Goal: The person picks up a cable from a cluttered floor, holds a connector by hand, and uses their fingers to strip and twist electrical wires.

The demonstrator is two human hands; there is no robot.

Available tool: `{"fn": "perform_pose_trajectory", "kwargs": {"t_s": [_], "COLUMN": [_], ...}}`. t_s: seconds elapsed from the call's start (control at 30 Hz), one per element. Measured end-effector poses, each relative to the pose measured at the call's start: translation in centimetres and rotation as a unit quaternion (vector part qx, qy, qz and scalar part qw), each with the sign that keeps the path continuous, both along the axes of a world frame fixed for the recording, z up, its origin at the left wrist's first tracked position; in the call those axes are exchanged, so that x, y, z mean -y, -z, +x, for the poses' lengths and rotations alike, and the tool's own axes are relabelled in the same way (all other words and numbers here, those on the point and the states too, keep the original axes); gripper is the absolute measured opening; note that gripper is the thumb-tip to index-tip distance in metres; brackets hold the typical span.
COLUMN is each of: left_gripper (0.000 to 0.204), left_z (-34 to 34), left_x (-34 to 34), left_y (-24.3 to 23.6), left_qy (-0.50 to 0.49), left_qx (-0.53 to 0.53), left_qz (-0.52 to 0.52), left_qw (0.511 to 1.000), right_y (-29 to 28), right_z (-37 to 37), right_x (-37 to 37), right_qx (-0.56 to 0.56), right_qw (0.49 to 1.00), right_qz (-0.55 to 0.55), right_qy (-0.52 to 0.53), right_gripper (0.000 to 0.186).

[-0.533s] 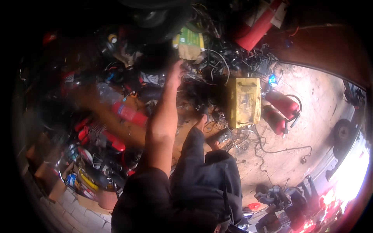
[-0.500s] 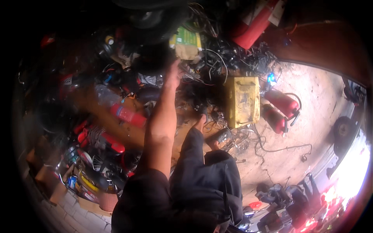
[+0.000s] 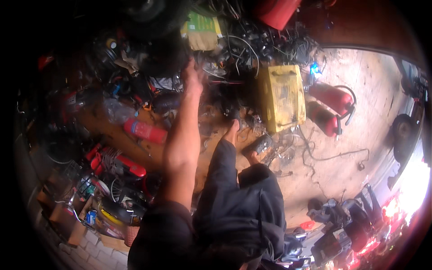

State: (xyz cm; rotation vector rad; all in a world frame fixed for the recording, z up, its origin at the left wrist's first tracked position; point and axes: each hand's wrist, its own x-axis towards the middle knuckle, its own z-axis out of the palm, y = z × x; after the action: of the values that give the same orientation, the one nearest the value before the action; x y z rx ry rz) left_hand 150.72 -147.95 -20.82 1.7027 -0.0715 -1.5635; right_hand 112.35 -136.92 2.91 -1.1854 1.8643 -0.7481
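My left arm stretches forward from the lower middle of the view. My left hand (image 3: 191, 79) is at the edge of a dark heap of cables and parts (image 3: 234, 49), touching or just above it; I cannot tell whether the fingers hold anything. A green and tan package (image 3: 202, 31) lies just beyond the hand. My right hand is out of view. My legs in dark trousers (image 3: 243, 202) and my bare feet (image 3: 232, 131) stand on the dirt floor below the heap.
A yellow box (image 3: 281, 96) sits right of the hand, with two red cylinders (image 3: 332, 98) beyond it. Another red cylinder (image 3: 146, 130) lies on the left among tools and parts. A tyre (image 3: 402, 135) stands far right and motorbikes (image 3: 342, 225) at the lower right.
My left hand has reached slightly farther up and left into the heap, and the view has shifted a little with it.
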Motion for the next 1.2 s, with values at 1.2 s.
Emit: {"fn": "perform_pose_trajectory", "kwargs": {"t_s": [1.2], "left_gripper": [0.025], "left_z": [9.7], "left_x": [-10.0], "left_y": [-6.9], "left_qy": [0.060], "left_qx": [0.124], "left_qz": [-0.035], "left_qw": [0.990], "right_y": [4.8], "right_z": [16.9], "right_x": [-15.2], "right_qx": [0.206], "right_qw": [0.954], "right_qz": [0.206], "right_qy": [0.072], "right_gripper": [0.041]}}
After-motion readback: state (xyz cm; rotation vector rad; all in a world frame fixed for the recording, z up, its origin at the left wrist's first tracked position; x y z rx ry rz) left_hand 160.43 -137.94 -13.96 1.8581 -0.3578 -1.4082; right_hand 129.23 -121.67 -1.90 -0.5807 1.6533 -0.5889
